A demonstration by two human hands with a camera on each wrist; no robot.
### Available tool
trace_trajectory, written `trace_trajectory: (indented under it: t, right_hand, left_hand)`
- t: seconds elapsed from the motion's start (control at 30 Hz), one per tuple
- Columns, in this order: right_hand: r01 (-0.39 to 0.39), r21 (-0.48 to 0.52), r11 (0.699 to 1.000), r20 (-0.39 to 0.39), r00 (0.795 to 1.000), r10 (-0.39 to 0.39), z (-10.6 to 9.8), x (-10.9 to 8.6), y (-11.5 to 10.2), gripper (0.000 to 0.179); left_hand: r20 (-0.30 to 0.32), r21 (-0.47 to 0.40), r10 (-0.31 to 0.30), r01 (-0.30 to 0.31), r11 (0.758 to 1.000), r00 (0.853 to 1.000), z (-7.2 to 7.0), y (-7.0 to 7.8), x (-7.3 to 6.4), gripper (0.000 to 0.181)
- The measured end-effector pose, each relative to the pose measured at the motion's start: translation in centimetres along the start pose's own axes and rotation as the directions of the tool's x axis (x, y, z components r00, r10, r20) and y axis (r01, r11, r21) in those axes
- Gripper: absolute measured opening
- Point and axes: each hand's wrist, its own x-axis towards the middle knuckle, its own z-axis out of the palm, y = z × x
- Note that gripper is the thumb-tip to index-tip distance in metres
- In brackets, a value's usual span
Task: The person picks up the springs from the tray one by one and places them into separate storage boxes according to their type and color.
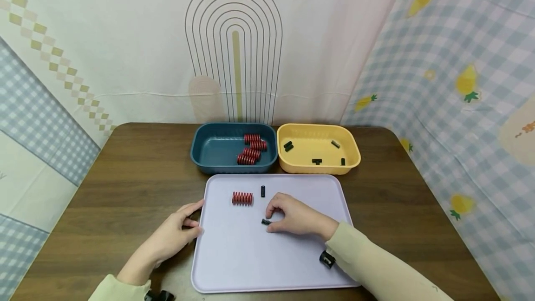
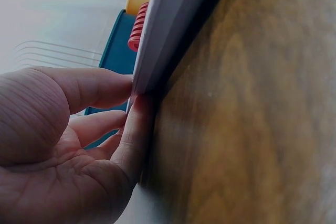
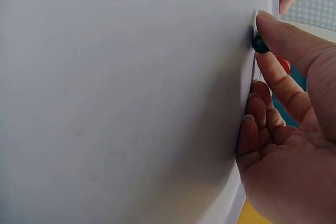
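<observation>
My left hand (image 1: 171, 235) holds the left rim of a pale lilac tray (image 1: 234, 264); in the left wrist view the thumb touches the rim's top and a finger lies against its outer side. Over the tray's middle, my right hand (image 1: 295, 216) has its thumb and index finger at either side of a small dark green coil spring (image 1: 265, 222). The spring's round end (image 3: 260, 44) shows between those two fingers in the right wrist view. Farther back on the tray lie a thick red coil spring (image 1: 242, 198) and a small black spring (image 1: 263, 191).
Behind the tray stands a dark blue bin (image 1: 217, 169) with several red springs (image 1: 251, 153) on its right side. A yellow bin (image 1: 317, 169) beside it holds several small dark springs (image 1: 288, 146). All rest on a brown wooden table (image 1: 125, 175), with cloth hanging behind.
</observation>
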Motion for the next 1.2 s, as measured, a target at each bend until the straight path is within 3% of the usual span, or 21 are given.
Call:
trace_trajectory:
  t: [0.57, 0.8, 1.0, 1.2]
  right_hand:
    - [-0.015, -0.037, 0.999, -0.006, 1.0, 0.015, 0.2, 0.0, -0.2, 0.014]
    - [-0.043, -0.114, 0.993, -0.002, 0.999, 0.043, 0.1, -0.1, -0.6, 0.014]
    - [-0.034, -0.185, 0.982, -0.034, 0.999, 0.029, -0.3, -0.4, -0.8, 0.014]
    - [-0.043, -0.189, 0.981, -0.072, 0.997, 0.03, -1.2, -0.5, -0.6, 0.014]
  left_hand:
    - [0.009, 0.001, -0.005, 0.005, 1.0, 1.0, -0.1, -0.1, -0.2, 0.068]
    - [0.011, -0.021, -0.014, 0.014, 1.0, 1.0, 0.0, -0.2, -0.1, 0.068]
    - [0.013, -0.023, -0.007, 0.007, 1.0, 1.0, 0.0, -0.4, 0.0, 0.068]
    - [0.016, -0.019, 0.001, -0.001, 1.0, 1.0, 0.0, -0.3, 0.1, 0.068]
